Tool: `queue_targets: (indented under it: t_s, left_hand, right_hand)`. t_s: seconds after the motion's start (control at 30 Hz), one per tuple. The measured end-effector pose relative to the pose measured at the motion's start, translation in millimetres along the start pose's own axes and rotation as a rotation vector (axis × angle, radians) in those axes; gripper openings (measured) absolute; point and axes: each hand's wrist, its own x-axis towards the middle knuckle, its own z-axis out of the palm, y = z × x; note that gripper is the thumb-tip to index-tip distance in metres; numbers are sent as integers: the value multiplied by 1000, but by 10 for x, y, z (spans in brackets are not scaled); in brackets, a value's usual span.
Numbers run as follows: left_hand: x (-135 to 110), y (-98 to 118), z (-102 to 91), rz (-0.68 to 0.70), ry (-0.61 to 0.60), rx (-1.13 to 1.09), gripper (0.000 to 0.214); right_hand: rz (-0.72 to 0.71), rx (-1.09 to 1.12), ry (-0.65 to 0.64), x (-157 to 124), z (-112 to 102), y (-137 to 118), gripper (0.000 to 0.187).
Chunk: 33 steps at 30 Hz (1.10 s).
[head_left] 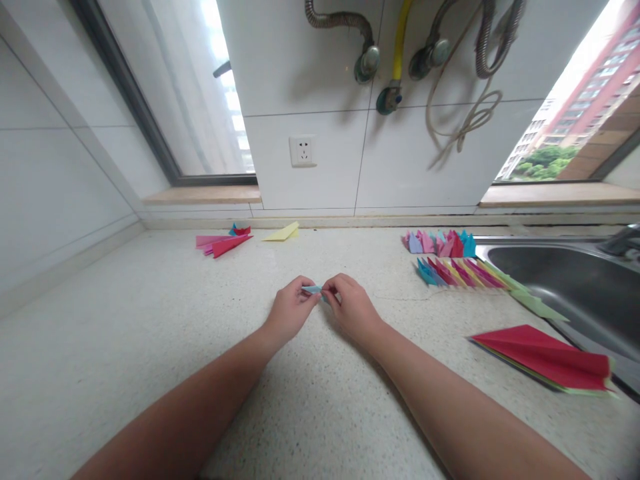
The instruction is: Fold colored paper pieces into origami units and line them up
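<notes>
Between my two hands, at the middle of the view, is a small light-blue piece of folded paper (pixel 313 289). My left hand (pixel 294 307) pinches its left end between thumb and fingers. Its right end is pinched by my right hand (pixel 350 303), whose fingertips cover part of it. Both hands are just above the speckled countertop (pixel 310 400). The exact shape of the folded paper is partly hidden by the fingers.
Pink and red folded papers (pixel 225 245) and a yellow one (pixel 283 233) lie near the wall. To the right are rows of small coloured folded papers (pixel 460 273), a red paper plane (pixel 545 357) on others, and a steel sink (pixel 565 267). A socket (pixel 303 152) is on the wall.
</notes>
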Motion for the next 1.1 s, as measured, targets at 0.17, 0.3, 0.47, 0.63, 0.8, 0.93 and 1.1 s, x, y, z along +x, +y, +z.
queue_targets:
  t_s: [0.17,0.3,0.47,0.63,0.8,0.93,1.1]
  left_hand:
    - [-10,9,3,-9,10,-9,15]
    - [-13,34,3,-9,12,-18,15]
    - [-18,37,8,-8,14,7,15]
    - [-20,21,1,16,12,31,12]
    - [-9,19,-32,51,-20,62,12]
    - [-6,27,-48,57,-10,80,12]
    - [-14,49,-67,68,-5,152,11]
  right_hand:
    - [-19,-44,-5,8,-9,-20,9]
    - [-30,-86,-27,17,7,-13,9]
    - [-59,-125,-68,24,22,23,12]
    - [-36,-132,-109,50,-22,36,10]
    - [104,-42,-166,51,-54,41,4]
    - [105,-44,-189,39,-73,27,6]
    - [93,-66,-227,37,-100,-10,12]
